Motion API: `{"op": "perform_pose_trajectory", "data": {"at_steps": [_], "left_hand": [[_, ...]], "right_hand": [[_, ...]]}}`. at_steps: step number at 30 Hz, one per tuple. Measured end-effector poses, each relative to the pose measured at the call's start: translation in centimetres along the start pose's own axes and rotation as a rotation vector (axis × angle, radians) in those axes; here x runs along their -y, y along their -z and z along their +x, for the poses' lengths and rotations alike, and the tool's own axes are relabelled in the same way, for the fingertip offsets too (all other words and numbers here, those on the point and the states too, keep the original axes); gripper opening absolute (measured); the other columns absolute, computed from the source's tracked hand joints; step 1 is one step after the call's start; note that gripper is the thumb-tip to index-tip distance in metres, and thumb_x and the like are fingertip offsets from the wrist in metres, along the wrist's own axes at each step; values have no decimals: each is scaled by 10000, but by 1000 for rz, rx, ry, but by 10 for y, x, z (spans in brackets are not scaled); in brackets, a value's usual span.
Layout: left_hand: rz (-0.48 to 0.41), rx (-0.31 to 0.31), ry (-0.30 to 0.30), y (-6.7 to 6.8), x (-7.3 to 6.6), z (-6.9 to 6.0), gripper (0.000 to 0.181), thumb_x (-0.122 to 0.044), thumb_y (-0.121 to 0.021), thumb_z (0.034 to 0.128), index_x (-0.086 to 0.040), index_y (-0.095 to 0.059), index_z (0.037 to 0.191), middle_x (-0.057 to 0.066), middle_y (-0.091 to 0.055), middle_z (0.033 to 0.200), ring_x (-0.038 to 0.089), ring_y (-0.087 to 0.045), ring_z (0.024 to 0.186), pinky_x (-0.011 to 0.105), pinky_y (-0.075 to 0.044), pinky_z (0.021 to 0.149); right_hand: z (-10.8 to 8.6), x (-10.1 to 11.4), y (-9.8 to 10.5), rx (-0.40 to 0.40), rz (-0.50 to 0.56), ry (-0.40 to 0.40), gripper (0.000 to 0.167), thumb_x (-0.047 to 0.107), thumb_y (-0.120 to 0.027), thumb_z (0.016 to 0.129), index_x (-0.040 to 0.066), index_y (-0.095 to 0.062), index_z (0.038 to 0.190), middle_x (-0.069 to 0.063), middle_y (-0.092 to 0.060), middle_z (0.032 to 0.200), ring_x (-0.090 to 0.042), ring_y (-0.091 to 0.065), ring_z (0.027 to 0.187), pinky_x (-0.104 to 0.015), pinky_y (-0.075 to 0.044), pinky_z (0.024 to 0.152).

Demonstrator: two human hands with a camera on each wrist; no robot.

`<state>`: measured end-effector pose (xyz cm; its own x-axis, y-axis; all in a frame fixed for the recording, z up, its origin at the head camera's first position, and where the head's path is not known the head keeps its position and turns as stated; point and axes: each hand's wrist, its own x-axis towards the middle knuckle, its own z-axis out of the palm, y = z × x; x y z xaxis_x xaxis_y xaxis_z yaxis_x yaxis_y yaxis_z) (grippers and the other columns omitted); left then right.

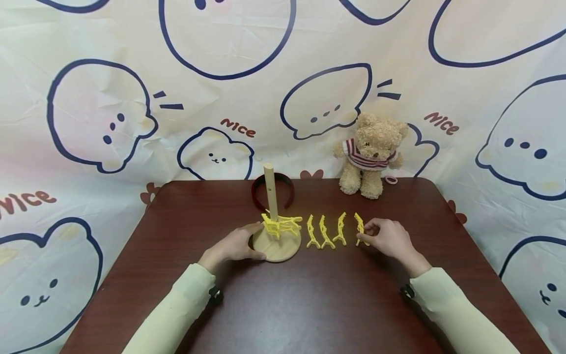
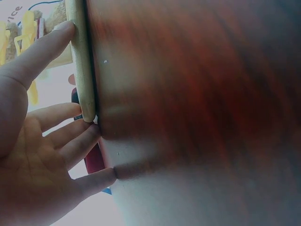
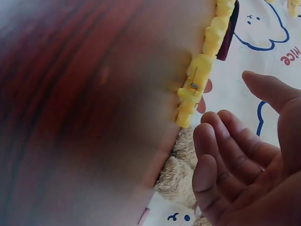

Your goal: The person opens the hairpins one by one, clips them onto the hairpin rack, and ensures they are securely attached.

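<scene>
A wooden stand with a round base and upright post stands mid-table in the head view. Yellow clips lie bunched around the foot of its post. My left hand holds the base's rim, thumb at the near side and fingers farther round. Several yellow alligator hair clips lie in a row right of the stand. Beside the rightmost hair clip is my right hand, its fingers loosely bent. The right wrist view shows a gap between thumb and fingers, with nothing held and a hair clip just past them.
A dark red headband lies behind the stand. At the table's back right sits a teddy bear in a striped top, with a small pink ring next to it. A printed cloth hangs behind the brown table.
</scene>
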<state>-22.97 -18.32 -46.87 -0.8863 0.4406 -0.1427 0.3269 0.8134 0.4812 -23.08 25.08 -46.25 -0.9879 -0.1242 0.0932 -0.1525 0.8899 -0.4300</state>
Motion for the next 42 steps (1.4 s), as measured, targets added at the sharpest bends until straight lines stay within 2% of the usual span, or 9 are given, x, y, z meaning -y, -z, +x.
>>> {"op": "perform_pose_trajectory", "data": {"at_steps": [4,9,16,24,27,30,35,42], "left_hand": [[1,3,1,0,0,-1,954,-432,-841,778,-45,-393,1526,180,-371,1593,355,-402,1448,511,-364,1167],[5,2,3,0,0,0,954,-434,-840,778,-45,-392,1526,178,-374,1593,356,-399,1450,510,-360,1171],[19,5,11,-2,0,1,967,-449,-840,771,-54,-389,1530,166,-367,1599,352,-386,1458,500,-350,1179],[3,14,37,-1,-1,1,969,-455,-838,775,-89,-374,1544,133,-367,1606,333,-378,1467,502,-346,1183],[2,15,39,-2,-1,1,968,-456,-836,777,-88,-374,1544,133,-371,1603,333,-382,1464,505,-351,1179],[3,15,35,-1,-1,0,968,-454,-836,777,-82,-375,1542,140,-370,1602,336,-383,1463,504,-353,1177],[6,17,23,-2,0,1,971,-453,-834,780,-68,-371,1541,157,-358,1606,348,-377,1464,503,-350,1179],[5,18,36,-1,0,2,977,-458,-837,774,-81,-369,1545,147,-355,1609,343,-374,1466,500,-348,1181]], "right_hand": [[-1,-4,-1,30,-30,-26,272,535,-774,804,269,-730,841,102,-692,774,-109,-598,696,-320,-435,564],[0,-5,-3,70,-70,-47,311,585,-757,793,279,-726,839,98,-698,793,-122,-603,700,-338,-430,544],[0,0,-4,119,-122,-61,396,634,-755,759,253,-727,863,57,-714,824,-164,-626,718,-360,-425,530],[3,-3,-4,152,-163,-46,341,573,-760,772,244,-700,838,23,-691,816,-189,-609,694,-379,-419,505],[4,-5,-2,168,-178,-63,356,587,-759,766,246,-695,847,21,-690,830,-192,-615,709,-384,-423,509],[5,-5,-3,187,-178,-71,403,612,-754,765,223,-661,811,31,-639,762,-176,-575,669,-366,-393,499],[5,-2,-4,189,-182,-76,466,615,-759,760,202,-555,691,51,-487,635,-156,-476,597,-340,-316,493],[5,-3,-2,178,-189,-83,428,593,-771,759,198,-610,722,30,-577,694,-172,-535,631,-345,-371,496]]}}
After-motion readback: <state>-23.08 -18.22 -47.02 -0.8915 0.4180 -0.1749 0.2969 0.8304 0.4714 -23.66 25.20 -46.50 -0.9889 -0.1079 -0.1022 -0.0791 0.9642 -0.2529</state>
